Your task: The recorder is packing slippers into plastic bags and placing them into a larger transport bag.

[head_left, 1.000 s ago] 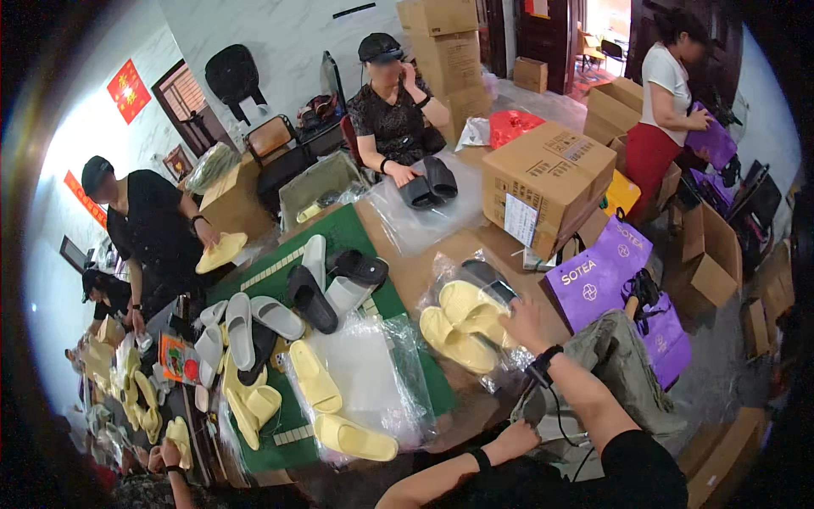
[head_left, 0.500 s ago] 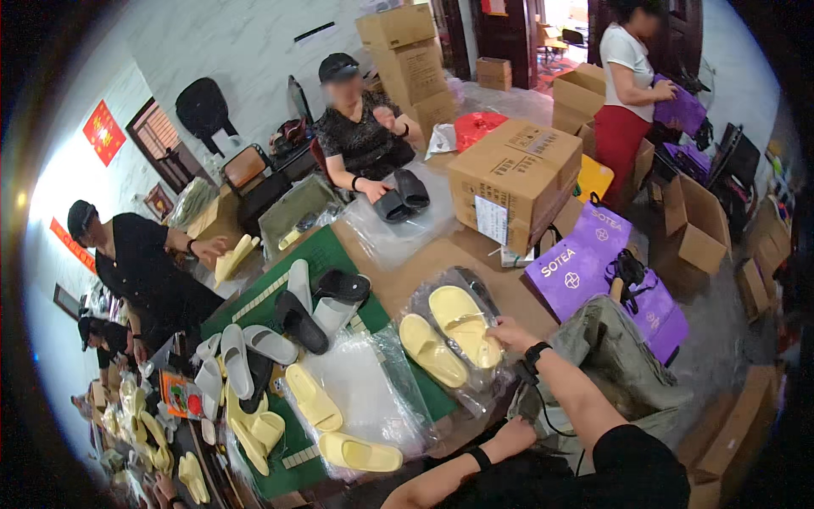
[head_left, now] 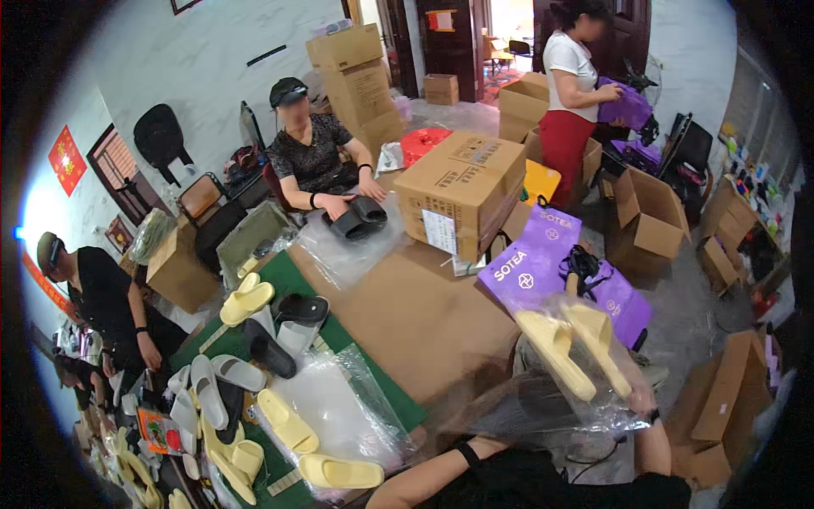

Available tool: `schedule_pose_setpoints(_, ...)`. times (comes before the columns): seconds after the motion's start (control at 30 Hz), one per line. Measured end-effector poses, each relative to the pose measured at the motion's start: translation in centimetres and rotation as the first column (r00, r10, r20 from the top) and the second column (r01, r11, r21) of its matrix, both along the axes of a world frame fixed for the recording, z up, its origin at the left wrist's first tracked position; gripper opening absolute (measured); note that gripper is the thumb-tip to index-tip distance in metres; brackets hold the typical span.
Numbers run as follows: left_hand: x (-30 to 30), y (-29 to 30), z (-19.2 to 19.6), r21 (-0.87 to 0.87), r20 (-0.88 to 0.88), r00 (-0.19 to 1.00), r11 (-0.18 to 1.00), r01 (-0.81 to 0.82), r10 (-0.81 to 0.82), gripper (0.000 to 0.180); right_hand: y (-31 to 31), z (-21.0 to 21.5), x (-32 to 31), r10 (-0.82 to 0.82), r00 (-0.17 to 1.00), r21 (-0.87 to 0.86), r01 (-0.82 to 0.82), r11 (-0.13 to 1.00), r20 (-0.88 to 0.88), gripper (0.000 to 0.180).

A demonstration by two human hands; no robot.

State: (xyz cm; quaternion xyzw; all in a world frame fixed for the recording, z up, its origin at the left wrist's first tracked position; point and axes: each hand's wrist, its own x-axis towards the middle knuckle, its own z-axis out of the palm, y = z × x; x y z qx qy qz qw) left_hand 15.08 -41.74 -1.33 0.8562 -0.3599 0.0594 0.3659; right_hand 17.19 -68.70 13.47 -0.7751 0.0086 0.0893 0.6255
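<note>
My right hand [head_left: 642, 400] grips the lower edge of a clear plastic bag [head_left: 606, 414] at the right side of the table. Inside the bag lies a pair of pale yellow slippers [head_left: 555, 343], side by side, lifted off the table. My left hand [head_left: 492, 446] is low at the table's near edge, beside a blurred dark patch; its fingers are hidden. Left of it, two loose yellow slippers [head_left: 341, 472] lie at a stack of clear plastic bags [head_left: 339, 394] on the green mat [head_left: 392, 392]. Grey and black slippers [head_left: 270, 348] lie beyond them.
A large carton [head_left: 462, 191] stands on the table's far side, with purple bags [head_left: 530, 263] to its right. Across the table, a seated person handles black slippers [head_left: 356, 219]. Another person [head_left: 106, 293] stands at left. Open cartons [head_left: 649, 220] stand on the right.
The bagged yellow slippers have left the table and moved right with my right hand. The view has shifted. The standing person at left has let go of yellow slippers, now on the mat.
</note>
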Motion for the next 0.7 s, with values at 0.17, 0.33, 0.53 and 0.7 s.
schedule_pose_setpoints(0.17, -0.1, 0.3, 2.7, 0.296, -0.129, 0.970, 0.925, 0.238, -0.208, 0.012, -14.0, -13.5, -8.9, -0.236, 0.769, 0.251, 0.456, 0.854, -0.594, 0.026)
schedule_pose_setpoints(0.33, -0.8, 1.0, 1.4, 0.525, -0.230, 0.936, 0.775, 0.350, -0.267, 0.009, -14.4, -13.7, -9.0, -0.097, 0.812, 0.231, 0.274, 0.934, -0.576, 0.022)
schedule_pose_setpoints(0.53, -0.9, 1.4, 1.7, 0.538, 0.000, 0.989, 0.833, 0.126, -0.149, 0.006, -23.5, -15.4, -10.1, -0.068, 0.609, 0.068, 0.198, 0.978, -0.790, 0.025)
schedule_pose_setpoints(0.7, 0.0, 1.3, 4.6, 0.555, -0.015, 0.965, 0.800, 0.227, -0.263, 0.003, -25.2, -18.9, -10.6, -0.305, 0.717, 0.203, 0.528, 0.825, -0.628, 0.025)
